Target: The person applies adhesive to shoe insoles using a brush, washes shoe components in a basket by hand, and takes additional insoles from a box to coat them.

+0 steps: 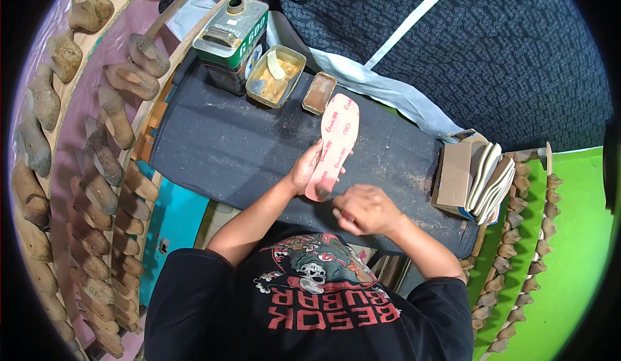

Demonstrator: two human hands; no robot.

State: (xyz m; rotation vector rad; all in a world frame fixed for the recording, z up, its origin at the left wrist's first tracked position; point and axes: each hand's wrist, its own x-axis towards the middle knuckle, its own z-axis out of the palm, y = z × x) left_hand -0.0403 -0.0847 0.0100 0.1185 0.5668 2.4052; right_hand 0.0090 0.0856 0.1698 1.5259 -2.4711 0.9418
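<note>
Holding pink insole [334, 142], left hand [306, 168], bench edge [284, 210]

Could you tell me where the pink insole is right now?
The pink insole lies mid-bench in the head view, held by the left hand, below the small brown tray.

Your widest open stretch is the dark padded worktop [226, 148], left of centre in the frame, bare from its left edge to the pink insole [334, 142] that lies lengthwise at centre. Your left hand [305, 169] and right hand [365, 209] close off the lower centre. Along the top edge, a green metal can [231, 32], an open glue tin [275, 76] and a small brown tray [319, 93] stand close together. At right, a stack of insoles [488, 180] fills that end. Racks of wooden shoe lasts [97, 167] wall in the left side.
</note>
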